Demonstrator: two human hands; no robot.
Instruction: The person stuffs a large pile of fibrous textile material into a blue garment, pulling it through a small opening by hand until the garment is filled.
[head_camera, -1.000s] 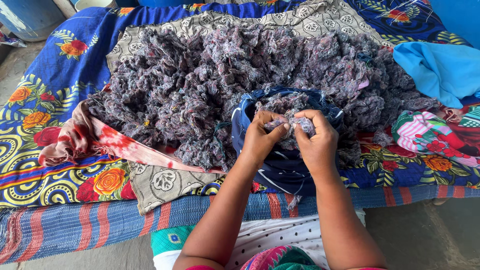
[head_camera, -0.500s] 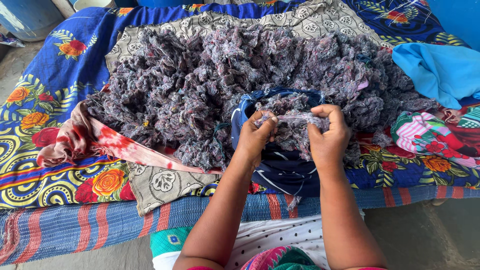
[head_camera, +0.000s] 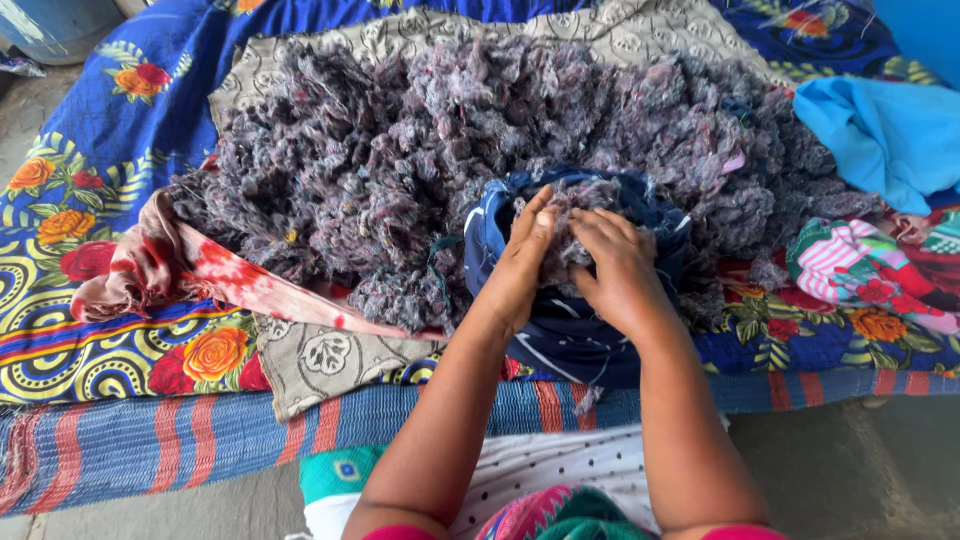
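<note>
Both hands are down in the mouth of a dark blue cloth bag that lies at the near edge of the bed. The left hand has its fingers extended flat, pressing on a clump of grey fibre inside the opening. The right hand lies palm-down with fingers spread over the same clump, pressing rather than gripping. Neither hand is closed on anything.

Progress, as judged from how things lie: the bag holds some fibre, seemingly only its upper part filled, while the large pile of the same grey fluff behind it is barely reduced — most of the stuffing appears left to do.

Surroundings: the pile rests on a patterned beige cloth over a blue floral sheet. A red-and-pink rag lies to the left, touching the pile's edge. A light blue cloth and a striped floral cloth lie to the right.

Obstructions: none between hands and pile — the pile touches the bag's far rim. Loose tufts hang over the bag's edge.
</note>
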